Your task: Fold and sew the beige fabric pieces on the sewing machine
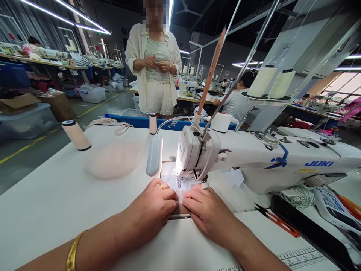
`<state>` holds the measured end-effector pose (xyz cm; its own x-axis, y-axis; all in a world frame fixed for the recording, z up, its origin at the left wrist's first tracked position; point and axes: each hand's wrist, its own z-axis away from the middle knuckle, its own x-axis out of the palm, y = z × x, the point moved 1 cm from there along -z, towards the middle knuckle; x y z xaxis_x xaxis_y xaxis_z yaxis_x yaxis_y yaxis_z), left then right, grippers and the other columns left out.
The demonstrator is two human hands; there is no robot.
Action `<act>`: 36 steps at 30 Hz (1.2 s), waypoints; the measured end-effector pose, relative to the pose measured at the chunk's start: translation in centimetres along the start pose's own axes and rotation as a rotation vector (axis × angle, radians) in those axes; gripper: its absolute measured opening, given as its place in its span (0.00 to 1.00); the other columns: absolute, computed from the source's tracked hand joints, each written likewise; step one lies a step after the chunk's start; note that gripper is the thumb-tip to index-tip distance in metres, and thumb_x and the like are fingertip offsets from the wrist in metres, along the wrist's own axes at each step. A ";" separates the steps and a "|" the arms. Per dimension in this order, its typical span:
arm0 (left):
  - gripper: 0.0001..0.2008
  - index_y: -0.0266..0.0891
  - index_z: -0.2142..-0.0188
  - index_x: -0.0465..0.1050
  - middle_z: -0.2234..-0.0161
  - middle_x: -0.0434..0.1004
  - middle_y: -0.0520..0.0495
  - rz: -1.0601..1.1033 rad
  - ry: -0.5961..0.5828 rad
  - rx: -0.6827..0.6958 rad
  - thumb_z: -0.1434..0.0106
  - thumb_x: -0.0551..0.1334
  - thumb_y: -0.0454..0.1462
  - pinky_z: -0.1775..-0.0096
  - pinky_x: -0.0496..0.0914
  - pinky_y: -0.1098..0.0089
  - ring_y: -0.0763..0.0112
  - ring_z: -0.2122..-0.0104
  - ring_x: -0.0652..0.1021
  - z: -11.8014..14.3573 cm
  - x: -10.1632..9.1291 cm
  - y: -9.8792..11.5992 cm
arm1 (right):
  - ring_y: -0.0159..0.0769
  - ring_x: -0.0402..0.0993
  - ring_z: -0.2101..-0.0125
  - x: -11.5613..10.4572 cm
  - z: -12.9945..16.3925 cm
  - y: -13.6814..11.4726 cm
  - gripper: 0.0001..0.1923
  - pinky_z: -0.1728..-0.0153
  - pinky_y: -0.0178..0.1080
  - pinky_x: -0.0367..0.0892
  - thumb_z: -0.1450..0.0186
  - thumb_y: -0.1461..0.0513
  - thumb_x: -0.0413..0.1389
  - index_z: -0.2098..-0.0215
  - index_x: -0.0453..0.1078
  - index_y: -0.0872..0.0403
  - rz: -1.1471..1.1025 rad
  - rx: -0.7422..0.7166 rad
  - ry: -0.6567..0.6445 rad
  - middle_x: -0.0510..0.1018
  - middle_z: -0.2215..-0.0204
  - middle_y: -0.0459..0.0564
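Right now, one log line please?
left hand: flat on small white fabric piece | right hand: flat on it | white Juki sewing machine: needle end above it

Ceiling: I see dark panels with long light strips [70,17].
Floor: I see grey concrete with a yellow line [26,146].
Furniture: rows of sewing desks [42,62] behind.
Windows: bright panes [345,81] far right.

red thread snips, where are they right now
In the head view the red thread snips lie flat on the table, to the right of the right hand, in front of the sewing machine.
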<state>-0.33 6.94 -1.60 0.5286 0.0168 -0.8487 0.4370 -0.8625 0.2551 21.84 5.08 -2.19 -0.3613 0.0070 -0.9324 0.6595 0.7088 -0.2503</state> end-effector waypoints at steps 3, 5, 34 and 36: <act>0.16 0.40 0.66 0.77 0.67 0.82 0.49 -0.005 -0.009 -0.004 0.32 0.53 0.24 0.57 0.64 0.58 0.66 0.69 0.76 0.1 0.3 0.1 | 0.42 0.70 0.62 0.1 0.0 0.0 0.12 0.64 0.43 0.63 0.34 0.74 0.52 0.64 0.69 0.51 0.003 -0.005 0.016 0.77 0.66 0.48; 0.16 0.40 0.65 0.78 0.66 0.82 0.49 -0.005 0.005 -0.001 0.33 0.53 0.24 0.58 0.65 0.58 0.66 0.69 0.76 0.1 0.5 -0.1 | 0.42 0.71 0.62 0.2 0.0 0.1 0.13 0.63 0.43 0.64 0.33 0.74 0.52 0.62 0.70 0.50 0.005 -0.010 0.037 0.76 0.66 0.49; 0.12 0.38 0.47 0.75 0.45 0.76 0.38 -0.188 -0.107 -0.325 0.28 0.60 0.35 0.53 0.73 0.55 0.52 0.52 0.78 -0.7 0.4 -2.7 | 0.49 0.74 0.52 1.0 -0.8 1.1 0.26 0.55 0.50 0.75 0.36 0.75 0.48 0.46 0.73 0.54 0.034 0.129 0.156 0.79 0.46 0.55; 0.14 0.38 0.45 0.74 0.43 0.75 0.37 -0.289 -0.176 -0.369 0.28 0.61 0.39 0.52 0.72 0.52 0.48 0.50 0.77 -0.9 -0.1 -2.1 | 0.48 0.75 0.55 1.1 -0.7 1.0 0.24 0.58 0.49 0.75 0.36 0.75 0.48 0.46 0.73 0.53 0.024 0.121 0.161 0.80 0.49 0.55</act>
<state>-0.65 9.16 -1.67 0.2305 0.1159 -0.9661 0.7925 -0.5985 0.1173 21.63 6.33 -3.25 -0.4388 0.1419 -0.8873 0.7401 0.6170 -0.2673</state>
